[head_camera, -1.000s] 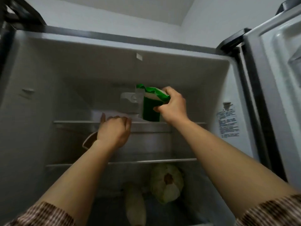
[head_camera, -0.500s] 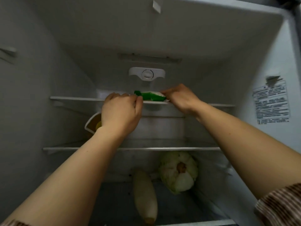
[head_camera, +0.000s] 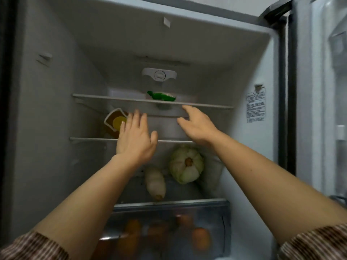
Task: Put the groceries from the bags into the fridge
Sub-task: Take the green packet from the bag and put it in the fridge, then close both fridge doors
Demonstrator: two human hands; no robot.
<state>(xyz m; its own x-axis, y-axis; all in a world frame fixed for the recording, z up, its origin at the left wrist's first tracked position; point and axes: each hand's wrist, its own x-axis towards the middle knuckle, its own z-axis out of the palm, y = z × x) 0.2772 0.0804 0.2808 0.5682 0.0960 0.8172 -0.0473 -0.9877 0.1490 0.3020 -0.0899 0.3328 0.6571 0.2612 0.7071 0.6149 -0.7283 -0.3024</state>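
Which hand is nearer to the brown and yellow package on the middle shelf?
Left. The left hand is just beside the package, at its right edge; the right hand is much farther off to the right.

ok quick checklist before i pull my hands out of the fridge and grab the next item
1. Green packet lies flat on the top shelf, neither hand touching it: ok.
2. Left hand empty, fingers straight: ok.
3. Right hand empty, fingers relaxed: ok.
4. Fridge door swung wide, clear of both arms: ok.
5. Middle shelf shows bare space right of the brown carton: ok.
6. How far the packet sits from the shelf's front edge: cannot tell.
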